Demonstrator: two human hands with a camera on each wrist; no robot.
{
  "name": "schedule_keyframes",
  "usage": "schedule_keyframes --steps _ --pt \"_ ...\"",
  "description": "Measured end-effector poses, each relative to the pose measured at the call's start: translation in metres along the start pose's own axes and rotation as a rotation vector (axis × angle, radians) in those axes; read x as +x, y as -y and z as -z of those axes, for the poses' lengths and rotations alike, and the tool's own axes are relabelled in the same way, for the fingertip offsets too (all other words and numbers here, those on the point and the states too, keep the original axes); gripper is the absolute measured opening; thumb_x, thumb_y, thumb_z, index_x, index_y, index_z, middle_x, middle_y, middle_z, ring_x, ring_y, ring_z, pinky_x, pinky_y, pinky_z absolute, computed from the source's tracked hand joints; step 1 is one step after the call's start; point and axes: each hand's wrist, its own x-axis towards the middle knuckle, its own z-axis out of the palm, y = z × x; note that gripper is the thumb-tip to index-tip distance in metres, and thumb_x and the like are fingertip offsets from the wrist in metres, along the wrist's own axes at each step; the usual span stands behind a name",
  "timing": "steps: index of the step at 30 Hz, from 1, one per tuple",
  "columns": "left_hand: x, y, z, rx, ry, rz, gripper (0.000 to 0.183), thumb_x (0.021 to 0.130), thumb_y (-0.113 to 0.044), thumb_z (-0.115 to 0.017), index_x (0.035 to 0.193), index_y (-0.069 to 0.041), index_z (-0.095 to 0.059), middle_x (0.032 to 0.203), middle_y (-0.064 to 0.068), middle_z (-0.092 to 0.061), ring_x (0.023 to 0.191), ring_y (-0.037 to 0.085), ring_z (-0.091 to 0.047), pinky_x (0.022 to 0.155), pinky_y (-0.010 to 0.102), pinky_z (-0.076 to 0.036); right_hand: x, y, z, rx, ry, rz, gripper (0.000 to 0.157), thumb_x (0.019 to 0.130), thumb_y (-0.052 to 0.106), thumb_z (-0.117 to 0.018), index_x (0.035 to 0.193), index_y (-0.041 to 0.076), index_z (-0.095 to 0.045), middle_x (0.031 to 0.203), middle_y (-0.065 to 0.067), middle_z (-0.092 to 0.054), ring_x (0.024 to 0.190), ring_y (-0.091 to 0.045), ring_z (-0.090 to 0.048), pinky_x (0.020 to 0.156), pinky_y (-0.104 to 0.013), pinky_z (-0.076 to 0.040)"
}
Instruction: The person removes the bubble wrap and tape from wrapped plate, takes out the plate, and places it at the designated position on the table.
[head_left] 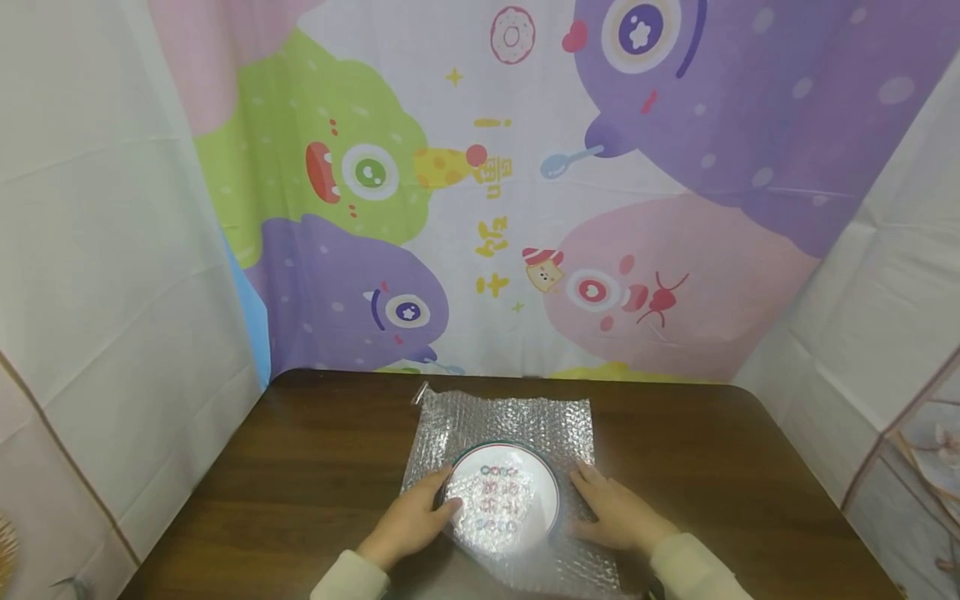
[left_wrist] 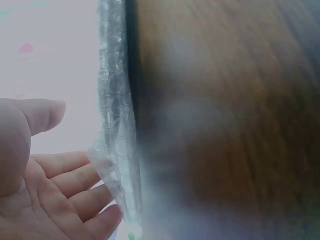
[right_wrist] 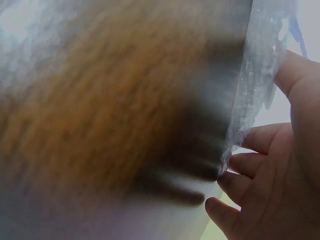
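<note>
A round white plate (head_left: 517, 492) with a dark rim line and coloured markings lies on a sheet of bubble wrap (head_left: 517, 412) in the head view. Shiny glints cross its face, so a clear layer seems to cover at least part of it. My left hand (head_left: 408, 517) is at the plate's left edge, thumb toward its face. On the other side, my right hand (head_left: 626, 512) touches the wrap right of the plate. Both wrist views show loosely extended fingers along the bubble wrap edge (left_wrist: 115, 75), with thumbs apart from them.
The dark wooden table (head_left: 315, 450) spreads out on both sides of the wrap. Behind its far edge hangs a cartoon-printed curtain (head_left: 480, 333). Pale cloth hangings (head_left: 112, 275) stand at left and right.
</note>
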Motion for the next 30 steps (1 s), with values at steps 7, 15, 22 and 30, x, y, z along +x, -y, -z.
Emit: schedule_keyframes --steps 7,15,22,30 --pt "0.0 -0.001 0.005 -0.002 -0.059 -0.021 0.052 0.096 -0.03 -0.059 0.137 0.001 -0.052 0.138 0.024 -0.056 0.13 0.044 -0.05 0.108 0.06 -0.04 0.0 -0.002 -0.001 0.018 0.002 0.001 0.089 0.085 0.053 -0.068 0.147 -0.004 -0.037 0.156 -0.029 -0.027 0.14 -0.049 -0.035 0.113 -0.064 -0.029" --pt "0.0 -0.001 0.016 -0.041 -0.145 -0.054 0.037 0.097 -0.028 -0.06 0.124 -0.003 -0.064 0.119 0.014 -0.069 0.112 0.034 -0.065 0.093 0.051 -0.054 -0.001 -0.002 -0.001 0.034 0.008 -0.009 0.089 0.085 0.053 -0.068 0.147 -0.003 -0.037 0.157 -0.029 -0.026 0.141 -0.048 -0.033 0.114 -0.063 -0.028" --pt "-0.005 -0.003 0.029 -0.08 -0.155 -0.048 0.04 0.101 -0.038 -0.051 0.117 -0.006 -0.069 0.115 0.009 -0.072 0.11 0.03 -0.067 0.094 0.05 -0.054 0.0 -0.002 -0.002 0.044 0.005 -0.021 0.089 0.085 0.053 -0.069 0.147 -0.003 -0.038 0.156 -0.029 -0.027 0.141 -0.049 -0.033 0.114 -0.064 -0.028" --pt "-0.01 0.001 0.047 -0.063 -0.153 -0.011 0.041 0.102 -0.043 -0.047 0.1 -0.012 -0.074 0.091 -0.002 -0.075 0.089 0.015 -0.069 0.079 0.034 -0.055 0.0 -0.002 -0.001 0.046 0.009 -0.032 0.09 0.084 0.053 -0.069 0.148 -0.002 -0.038 0.157 -0.027 -0.027 0.141 -0.048 -0.032 0.114 -0.064 -0.027"
